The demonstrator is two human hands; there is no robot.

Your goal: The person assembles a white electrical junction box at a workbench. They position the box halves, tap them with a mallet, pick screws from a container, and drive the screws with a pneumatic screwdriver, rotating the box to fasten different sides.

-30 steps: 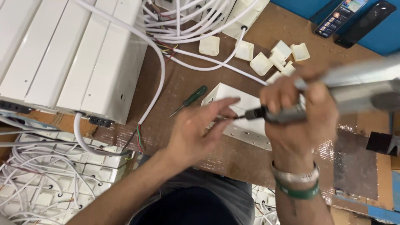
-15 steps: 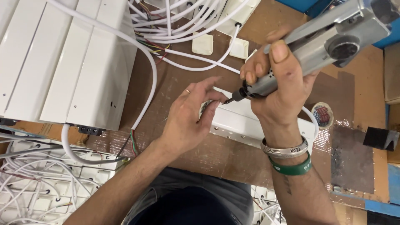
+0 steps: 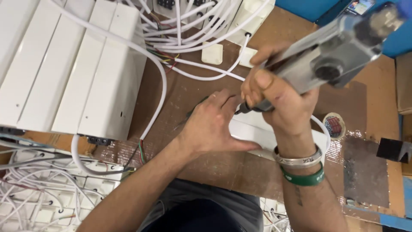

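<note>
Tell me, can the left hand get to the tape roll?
Probably not easily. The left hand presses the white box, and the right hand with its tool stands between it and the tape roll.

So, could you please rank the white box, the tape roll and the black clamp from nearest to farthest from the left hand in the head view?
1. White box: under the left hand, touching it.
2. Tape roll: to the right, past the right wrist.
3. Black clamp: near the right edge.

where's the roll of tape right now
In the head view, the roll of tape lies on the brown bench right of centre, just right of the right hand and the white casing.
</note>
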